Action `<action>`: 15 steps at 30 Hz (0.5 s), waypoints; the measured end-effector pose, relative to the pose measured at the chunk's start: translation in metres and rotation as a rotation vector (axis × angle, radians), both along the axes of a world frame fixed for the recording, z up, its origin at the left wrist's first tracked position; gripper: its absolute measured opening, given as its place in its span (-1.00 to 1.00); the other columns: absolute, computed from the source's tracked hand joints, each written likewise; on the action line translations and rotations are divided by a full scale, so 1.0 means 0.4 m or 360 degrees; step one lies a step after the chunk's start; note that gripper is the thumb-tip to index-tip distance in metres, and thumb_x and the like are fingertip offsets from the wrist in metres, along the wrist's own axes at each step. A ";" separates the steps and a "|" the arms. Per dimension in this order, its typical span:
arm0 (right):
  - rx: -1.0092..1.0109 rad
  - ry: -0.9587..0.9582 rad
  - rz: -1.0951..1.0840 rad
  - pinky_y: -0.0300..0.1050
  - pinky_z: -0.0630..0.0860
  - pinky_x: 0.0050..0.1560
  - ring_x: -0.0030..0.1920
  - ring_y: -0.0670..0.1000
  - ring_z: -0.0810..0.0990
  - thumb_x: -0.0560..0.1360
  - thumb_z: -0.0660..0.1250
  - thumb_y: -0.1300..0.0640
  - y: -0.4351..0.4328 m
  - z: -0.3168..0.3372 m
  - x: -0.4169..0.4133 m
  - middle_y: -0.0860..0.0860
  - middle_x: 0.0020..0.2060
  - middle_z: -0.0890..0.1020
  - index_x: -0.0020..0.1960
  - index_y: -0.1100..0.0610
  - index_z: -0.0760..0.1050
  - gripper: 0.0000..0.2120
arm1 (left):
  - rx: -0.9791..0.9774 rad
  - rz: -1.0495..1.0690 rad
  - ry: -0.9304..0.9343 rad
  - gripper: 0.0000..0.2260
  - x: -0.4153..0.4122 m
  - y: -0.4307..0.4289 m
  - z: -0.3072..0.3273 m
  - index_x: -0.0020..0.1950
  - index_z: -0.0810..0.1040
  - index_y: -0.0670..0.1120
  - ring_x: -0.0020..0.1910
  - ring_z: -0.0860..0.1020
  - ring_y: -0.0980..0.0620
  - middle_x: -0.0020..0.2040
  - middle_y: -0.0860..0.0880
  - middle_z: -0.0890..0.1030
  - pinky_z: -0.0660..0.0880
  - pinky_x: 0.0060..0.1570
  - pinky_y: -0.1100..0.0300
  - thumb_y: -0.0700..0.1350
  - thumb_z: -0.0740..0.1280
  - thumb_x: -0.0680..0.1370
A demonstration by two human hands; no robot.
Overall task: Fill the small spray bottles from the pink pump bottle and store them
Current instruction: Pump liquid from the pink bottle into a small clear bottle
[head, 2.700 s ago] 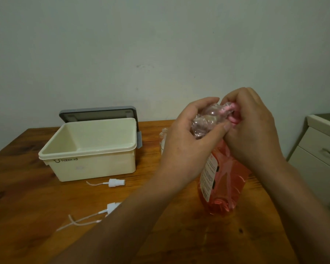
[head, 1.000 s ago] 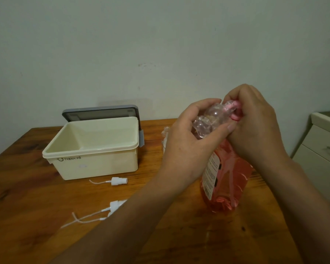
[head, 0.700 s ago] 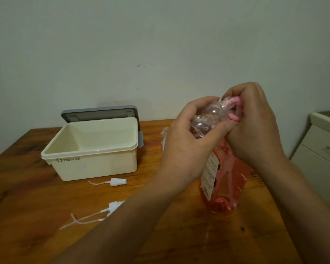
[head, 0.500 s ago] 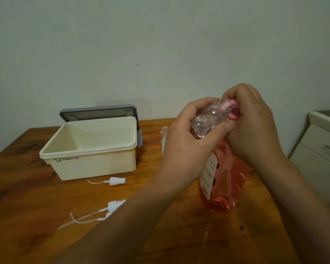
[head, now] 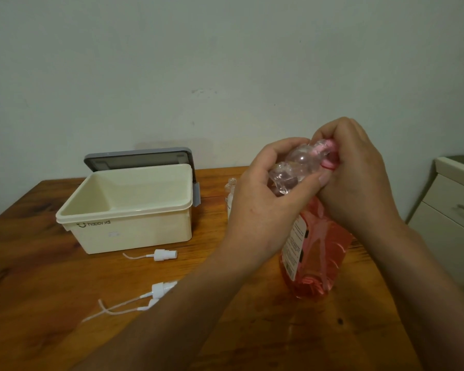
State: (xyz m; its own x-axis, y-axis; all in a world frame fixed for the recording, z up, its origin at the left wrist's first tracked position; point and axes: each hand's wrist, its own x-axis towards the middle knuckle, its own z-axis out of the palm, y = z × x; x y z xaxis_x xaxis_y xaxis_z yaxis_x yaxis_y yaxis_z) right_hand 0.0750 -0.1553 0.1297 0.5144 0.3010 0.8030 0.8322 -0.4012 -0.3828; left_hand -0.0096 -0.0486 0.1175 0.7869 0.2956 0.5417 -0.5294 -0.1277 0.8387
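The pink bottle [head: 319, 253], full of pink liquid and with a white label, stands on the wooden table [head: 51, 303] at centre right. My left hand [head: 263, 199] grips its clear upper part. My right hand [head: 359, 178] is closed around the pink cap at its top. A small clear spray bottle [head: 230, 191] without its head stands just behind my left hand, mostly hidden. Three white spray heads with thin tubes lie loose on the table: one [head: 162, 255] in front of the box, two [head: 158, 290] nearer me.
An open cream storage box [head: 123, 212] with its grey lid [head: 137, 158] tipped up behind it stands at the left. A white drawer cabinet [head: 456, 210] is beside the table's right edge. A bare wall rises behind.
Both hands have stayed on the top of the pink bottle, shifting only slightly as they work at the cap. Everything else on the table is as before.
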 end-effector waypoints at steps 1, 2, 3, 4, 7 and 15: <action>0.0004 0.0008 0.0001 -0.50 0.32 -0.26 -0.14 -0.40 0.41 0.40 0.39 0.27 -0.001 -0.001 0.001 -0.09 -0.07 0.42 -0.01 -0.01 0.34 -0.69 | -0.0001 0.0001 0.0003 -0.62 0.000 0.000 0.001 0.26 0.52 -0.01 -0.01 0.65 0.18 0.05 0.09 0.65 0.57 -0.10 0.32 -0.14 0.50 0.47; 0.0003 0.0013 -0.0004 -0.55 0.31 -0.22 -0.11 -0.44 0.39 0.40 0.40 0.30 -0.002 -0.003 0.002 -0.09 -0.04 0.42 0.02 0.03 0.36 -0.67 | -0.0005 0.0002 0.0008 -0.62 -0.001 0.000 0.001 0.27 0.52 -0.02 0.00 0.65 0.18 0.05 0.09 0.65 0.57 -0.11 0.33 -0.14 0.49 0.48; 0.0003 0.0015 -0.0005 -0.58 0.30 -0.20 -0.09 -0.46 0.38 0.39 0.41 0.32 -0.002 -0.004 0.002 -0.08 -0.02 0.41 0.06 0.06 0.37 -0.65 | -0.0007 0.0004 0.0010 -0.62 -0.002 0.001 0.002 0.27 0.52 -0.02 0.00 0.65 0.18 0.05 0.09 0.65 0.57 -0.10 0.33 -0.14 0.49 0.48; 0.0007 0.0012 0.0001 -0.58 0.31 -0.19 -0.09 -0.46 0.38 0.39 0.40 0.32 -0.002 -0.004 0.002 -0.07 -0.01 0.40 0.07 0.07 0.38 -0.65 | -0.0007 0.0004 0.0009 -0.62 -0.002 0.002 0.002 0.27 0.51 -0.02 0.00 0.65 0.18 0.06 0.09 0.65 0.57 -0.10 0.33 -0.15 0.49 0.48; -0.0008 -0.0003 0.0004 -0.49 0.33 -0.25 -0.14 -0.37 0.42 0.40 0.38 0.30 -0.002 0.001 0.001 -0.07 -0.05 0.42 0.01 0.01 0.34 -0.68 | -0.0005 0.0010 0.0015 -0.61 -0.001 0.001 0.000 0.27 0.52 -0.03 0.00 0.65 0.18 0.05 0.09 0.65 0.57 -0.10 0.34 -0.14 0.50 0.47; 0.0008 0.0012 0.0003 -0.52 0.33 -0.22 -0.10 -0.41 0.42 0.40 0.39 0.32 -0.003 -0.001 0.000 -0.11 -0.03 0.41 0.01 -0.03 0.32 -0.63 | 0.0029 0.0063 0.0048 -0.63 -0.007 0.006 -0.011 0.27 0.53 0.02 0.00 0.65 0.18 0.05 0.08 0.67 0.57 -0.09 0.34 -0.11 0.49 0.48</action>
State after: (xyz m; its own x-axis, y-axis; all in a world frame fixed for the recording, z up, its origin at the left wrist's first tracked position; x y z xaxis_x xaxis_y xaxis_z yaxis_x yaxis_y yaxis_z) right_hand 0.0749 -0.1566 0.1295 0.5201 0.2976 0.8006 0.8299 -0.3977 -0.3913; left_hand -0.0126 -0.0463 0.1130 0.7908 0.3170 0.5236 -0.4984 -0.1631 0.8515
